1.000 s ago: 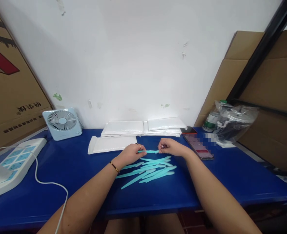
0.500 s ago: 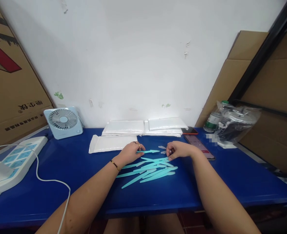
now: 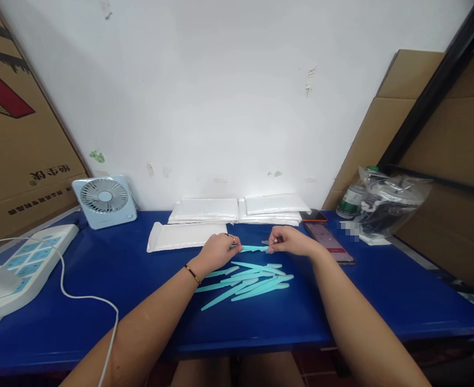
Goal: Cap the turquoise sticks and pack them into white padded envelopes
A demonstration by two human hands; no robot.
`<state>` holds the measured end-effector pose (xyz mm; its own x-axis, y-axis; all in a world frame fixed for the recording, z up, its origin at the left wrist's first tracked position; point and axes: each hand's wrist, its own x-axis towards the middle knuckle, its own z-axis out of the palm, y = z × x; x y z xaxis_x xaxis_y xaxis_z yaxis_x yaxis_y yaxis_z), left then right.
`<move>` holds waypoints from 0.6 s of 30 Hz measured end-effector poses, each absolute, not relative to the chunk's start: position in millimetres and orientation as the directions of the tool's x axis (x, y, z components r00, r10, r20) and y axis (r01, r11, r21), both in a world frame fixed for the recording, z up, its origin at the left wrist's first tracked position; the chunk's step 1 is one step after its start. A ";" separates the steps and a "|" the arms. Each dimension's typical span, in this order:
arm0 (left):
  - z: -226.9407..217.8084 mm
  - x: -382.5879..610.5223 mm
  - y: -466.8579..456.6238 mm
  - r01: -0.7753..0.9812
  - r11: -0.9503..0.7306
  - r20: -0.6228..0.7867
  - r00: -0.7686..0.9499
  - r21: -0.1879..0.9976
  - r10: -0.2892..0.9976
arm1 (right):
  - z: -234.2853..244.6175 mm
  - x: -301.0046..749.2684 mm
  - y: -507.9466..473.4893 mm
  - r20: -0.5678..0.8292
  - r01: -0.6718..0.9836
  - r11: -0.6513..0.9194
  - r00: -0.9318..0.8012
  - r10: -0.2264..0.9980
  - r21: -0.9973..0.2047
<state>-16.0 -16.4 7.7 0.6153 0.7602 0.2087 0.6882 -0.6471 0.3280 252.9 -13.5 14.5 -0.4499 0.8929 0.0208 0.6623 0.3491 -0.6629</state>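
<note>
A slim turquoise eyebrow razor (image 3: 253, 248) is stretched between my two hands, just above the blue tabletop. My left hand (image 3: 220, 250) pinches its handle between thumb and fingers. At the blade end, the fingertips of my right hand (image 3: 288, 241) are closed on the tip; whether a clear cap is between them I cannot tell. Small clear plastic pieces (image 3: 265, 242) lie beside those right fingertips, partly covered. Nearer to me spreads a loose, crossed pile of eyebrow razors (image 3: 243, 285), several with pale, translucent ends pointing right.
White padded packets (image 3: 202, 209) are stacked against the wall, with a single packet (image 3: 186, 237) before them. Two phones, one of them pinkish (image 3: 329, 244), lie right. A bottle (image 3: 352, 201) and a bagged item (image 3: 390, 207) stand beyond. Left are a fan (image 3: 106, 201) and a power strip (image 3: 39, 263).
My right hand has moved slightly left and away from the pile, and its fingertips now meet the razor's blade end. My left hand keeps its hold on the eyebrow razor.
</note>
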 end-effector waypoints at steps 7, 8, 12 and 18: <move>4.4 -26.5 -12.7 0.699 -0.608 0.224 0.569 0.377 0.792 | 12.7 267.8 -10.0 -0.012 0.717 0.247 -0.336 0.942 -0.652; 3.3 -26.7 -13.1 0.687 -0.616 0.240 0.570 0.386 0.786 | 14.9 268.5 -11.8 -0.013 0.721 0.240 -0.327 0.945 -0.650; -3.1 -24.7 -13.0 0.637 -0.651 0.241 0.613 0.413 0.752 | 23.5 265.9 -20.9 -0.118 0.710 0.282 -0.457 0.882 -0.645; -1.2 -21.5 -15.9 0.633 -0.623 0.216 0.601 0.459 0.769 | 19.8 251.9 -23.7 -0.293 0.747 0.327 -0.565 0.772 -0.578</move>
